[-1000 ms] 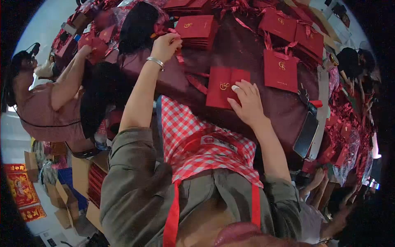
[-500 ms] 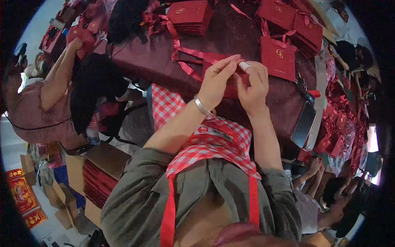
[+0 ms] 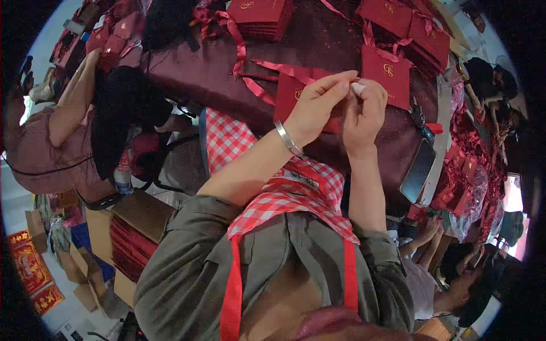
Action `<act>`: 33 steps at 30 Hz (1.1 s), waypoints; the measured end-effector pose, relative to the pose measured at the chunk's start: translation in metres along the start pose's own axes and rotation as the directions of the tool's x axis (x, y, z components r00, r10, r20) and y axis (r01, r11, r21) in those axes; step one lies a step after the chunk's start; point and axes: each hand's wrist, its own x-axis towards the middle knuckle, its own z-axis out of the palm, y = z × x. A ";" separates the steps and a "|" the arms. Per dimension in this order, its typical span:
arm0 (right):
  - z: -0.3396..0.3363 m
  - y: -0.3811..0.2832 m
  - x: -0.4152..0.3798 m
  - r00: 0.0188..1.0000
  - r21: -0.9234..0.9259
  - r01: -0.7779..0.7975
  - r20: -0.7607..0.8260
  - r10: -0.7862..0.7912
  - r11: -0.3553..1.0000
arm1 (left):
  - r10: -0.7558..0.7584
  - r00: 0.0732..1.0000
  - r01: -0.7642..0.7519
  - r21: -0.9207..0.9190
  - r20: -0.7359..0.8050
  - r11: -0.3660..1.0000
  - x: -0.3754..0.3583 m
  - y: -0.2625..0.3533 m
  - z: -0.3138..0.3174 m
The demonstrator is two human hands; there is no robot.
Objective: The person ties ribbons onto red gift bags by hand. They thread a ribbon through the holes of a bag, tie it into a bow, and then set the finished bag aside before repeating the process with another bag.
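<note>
A red bag with gold lettering lies on the dark red cloth, partly hidden beneath my hands. My left hand, with a silver bangle at the wrist, has thumb and forefinger pinched above the bag's right side. Close beside it, my right hand has its fingers curled together, with a white wrap on one finger. What the fingertips hold is too small to make out. A pink-red ribbon runs from the bag towards the left. Another red bag lies just beyond my right hand.
Stacked red bags lie at the far edge, more at the upper right. A phone and keys lie on the right. A person is at the left; a box of red items stands lower left.
Both hands have shifted right and slightly up, staying close together. More of the bag beneath them, with its lettering, now shows on the left.
</note>
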 end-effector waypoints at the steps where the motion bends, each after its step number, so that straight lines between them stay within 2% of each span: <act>1: 0.000 -0.002 0.003 0.999 0.088 -0.027 -0.031 0.030 0.996 | 0.064 0.998 -0.062 0.090 -0.015 0.994 -0.001 0.002 0.000; 2: -0.003 -0.010 0.002 0.963 0.290 -0.261 0.017 0.267 0.921 | 0.040 0.999 -0.039 0.071 -0.008 0.997 -0.002 0.009 -0.007; 4: -0.010 -0.002 0.004 0.954 0.306 -0.258 -0.070 0.292 0.916 | 0.125 0.990 -0.110 0.205 -0.065 0.973 0.001 0.018 -0.033; 5: -0.014 -0.001 0.009 0.923 0.419 -0.294 -0.111 0.369 0.859 | 0.111 0.981 -0.042 0.386 -0.159 0.922 -0.002 0.028 -0.048; 7: -0.030 0.013 0.022 0.938 0.236 -0.223 -0.210 0.274 0.946 | 0.092 0.933 0.001 0.260 -0.347 0.966 0.000 0.038 -0.072; 8: -0.032 0.005 0.027 0.875 0.451 -0.281 -0.242 0.419 0.847 | 0.100 0.927 -0.013 0.234 -0.362 0.972 -0.001 0.041 -0.085; 11: -0.023 0.000 0.033 0.868 0.438 -0.292 -0.252 0.428 0.850 | 0.002 0.900 0.104 0.220 -0.435 0.970 -0.003 0.048 -0.100; 12: -0.019 0.007 0.029 0.932 0.165 -0.295 -0.169 0.322 0.941 | 0.000 0.900 0.106 0.218 -0.435 0.970 -0.003 0.049 -0.101; 14: 0.003 0.011 0.019 0.987 0.129 -0.159 0.023 0.157 0.979 | -0.091 0.902 0.183 0.181 -0.423 0.966 -0.002 0.049 -0.105; 15: 0.015 0.013 0.008 0.971 0.126 -0.222 0.123 0.207 0.967 | -0.091 0.902 0.182 0.181 -0.421 0.966 -0.002 0.049 -0.107; 19: 0.048 0.016 -0.027 0.910 0.220 -0.349 0.312 0.273 0.911 | -0.182 0.894 0.236 0.086 -0.409 0.968 -0.002 0.048 -0.114; 24: 0.050 0.016 -0.031 0.883 0.219 -0.391 0.364 0.297 0.894 | -0.254 0.906 0.248 -0.062 -0.337 0.967 0.003 0.037 -0.112; 26: 0.049 0.016 -0.030 0.867 0.227 -0.427 0.378 0.325 0.875 | -0.182 0.913 0.254 0.160 -0.365 0.954 0.008 0.029 -0.102; 27: 0.049 0.016 -0.030 0.864 0.226 -0.427 0.387 0.322 0.875 | -0.111 0.945 0.187 0.233 -0.307 0.954 0.011 0.024 -0.102; 30: 0.050 0.017 -0.033 0.868 0.241 -0.425 0.381 0.318 0.872 | -0.170 0.953 0.237 0.268 -0.251 0.934 0.016 0.021 -0.107; 31: 0.051 0.017 -0.034 0.877 0.257 -0.420 0.363 0.316 0.870 | -0.201 0.936 0.294 0.330 -0.289 0.897 0.018 0.021 -0.110; 33: 0.050 0.017 -0.034 0.867 0.253 -0.441 0.369 0.335 0.861 | -0.201 0.930 0.308 0.350 -0.308 0.885 0.015 0.023 -0.108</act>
